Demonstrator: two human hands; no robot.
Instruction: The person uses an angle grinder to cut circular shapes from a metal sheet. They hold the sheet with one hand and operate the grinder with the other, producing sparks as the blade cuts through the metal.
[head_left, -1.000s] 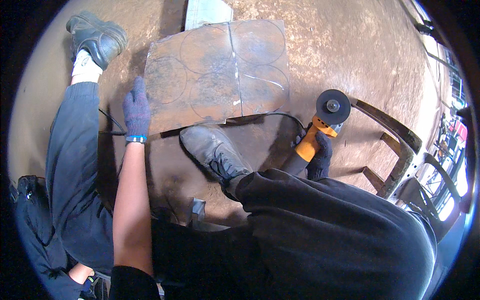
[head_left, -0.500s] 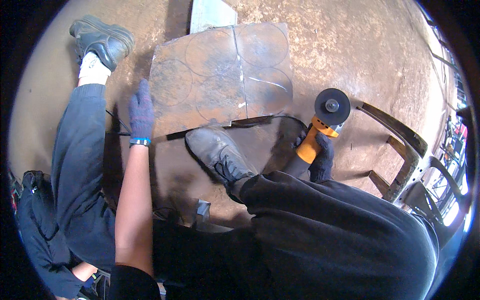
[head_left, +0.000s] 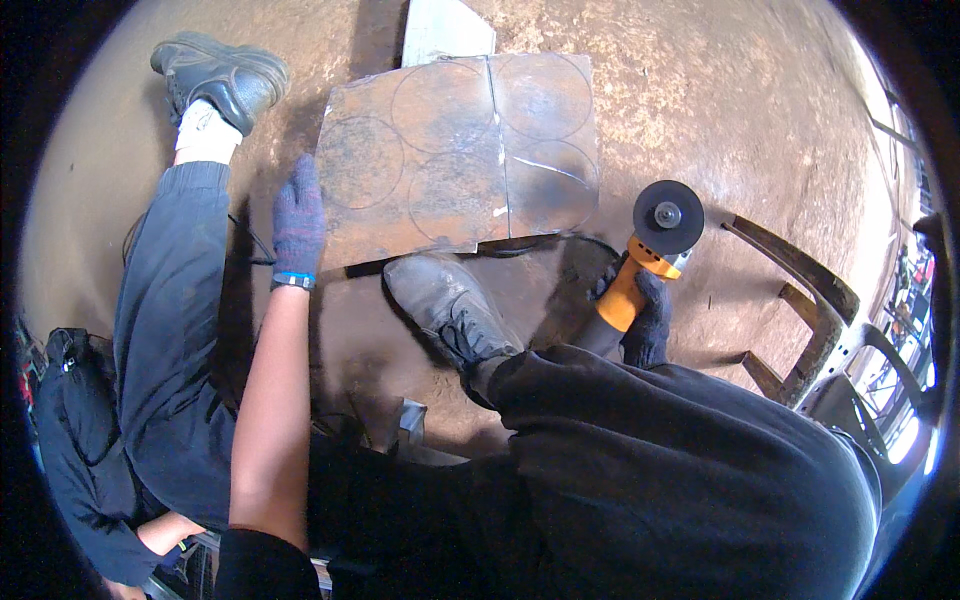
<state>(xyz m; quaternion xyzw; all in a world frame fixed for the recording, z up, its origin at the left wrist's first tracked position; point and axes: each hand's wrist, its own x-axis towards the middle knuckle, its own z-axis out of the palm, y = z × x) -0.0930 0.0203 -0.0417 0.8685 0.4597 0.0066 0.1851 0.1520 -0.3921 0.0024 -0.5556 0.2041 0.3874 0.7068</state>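
Observation:
My left hand (head_left: 298, 222), in a dark knitted glove with a blue band at the wrist, is at the left edge of a rusty steel plate (head_left: 450, 150). Its fingers are stretched out and hold nothing. Circles are scribed on the plate, and a narrow dark line like a cut runs down its right part. In my dark-gloved right hand (head_left: 648, 318) is an orange angle grinder (head_left: 625, 295), right of the plate and apart from it. Its black disc (head_left: 684, 232) points up and away from me; whether it spins I cannot tell.
My right shoe (head_left: 445, 305) is against the plate's near edge. A pale metal piece (head_left: 445, 30) lies at its far edge. Angled metal bars (head_left: 800, 270) stand at the right. A dark cable (head_left: 590, 238) runs near the grinder. Another person's arm (head_left: 165, 532) shows at lower left.
The plate, my left hand and the left boot sit slightly farther right in the picture; the view seems to have shifted. The grinder stays in my right hand, almost in the same place.

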